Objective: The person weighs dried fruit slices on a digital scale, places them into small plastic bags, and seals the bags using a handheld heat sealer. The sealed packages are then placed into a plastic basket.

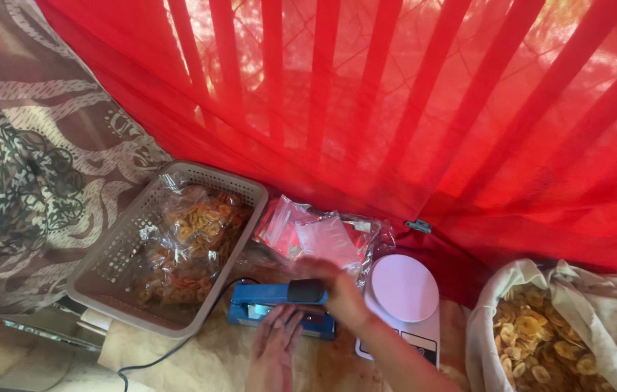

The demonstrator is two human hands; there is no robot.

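Observation:
A blue heat sealer (265,299) with a black handle lies on the pale cloth in front of me. My right hand (337,289) is closed over the black handle and presses the sealer's arm down. My left hand (276,341) lies flat, fingers together, at the sealer's front edge; whether anything lies under it is hidden. Behind the sealer lies a pile of clear plastic bags with red labels (316,236).
A grey perforated basket (109,272) at the left holds sealed bags of chips (189,243). A white round-topped kitchen scale (403,290) stands to the right. A cloth-lined sack of banana chips (541,337) sits at far right. Red netting (425,109) hangs behind. A black cable (156,359) runs forward.

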